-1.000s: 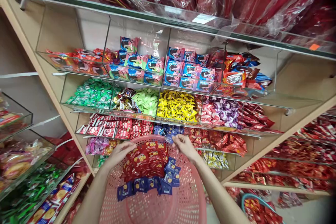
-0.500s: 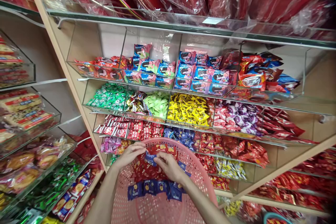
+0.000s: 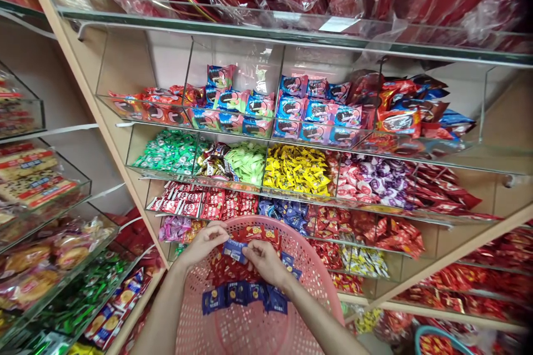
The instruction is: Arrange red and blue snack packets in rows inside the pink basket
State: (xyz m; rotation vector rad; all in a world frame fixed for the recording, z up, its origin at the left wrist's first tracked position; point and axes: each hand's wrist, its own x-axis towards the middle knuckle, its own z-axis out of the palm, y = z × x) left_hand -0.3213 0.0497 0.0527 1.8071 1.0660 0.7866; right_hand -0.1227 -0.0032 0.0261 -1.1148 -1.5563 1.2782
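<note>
Over a pink perforated plastic basket (image 3: 308, 299), both hands pinch one small blue wrapped candy packet (image 3: 234, 250) at its two ends. My left hand (image 3: 207, 244) has the packet's left edge between thumb and fingertips. On its right edge my right hand (image 3: 266, 260) is closed. Below them in the basket lies a row of blue candy packets (image 3: 237, 294), side by side. Red candy packets (image 3: 254, 232) fill the far part of the basket, partly hidden by the hands. More blue packets (image 3: 290, 263) show beyond my right wrist.
Ahead stand glass-fronted shelves with green candies (image 3: 169, 151), yellow candies (image 3: 297, 169) and blue cookie packs (image 3: 291, 108). Other shelves with packaged cakes (image 3: 33, 177) flank the left. A wooden post (image 3: 87, 100) divides them. At lower right is a blue-rimmed tub (image 3: 420, 333).
The blue packet between my hands has turned so its printed face shows more. My hands stay nearly in place, and the view has shifted slightly.
</note>
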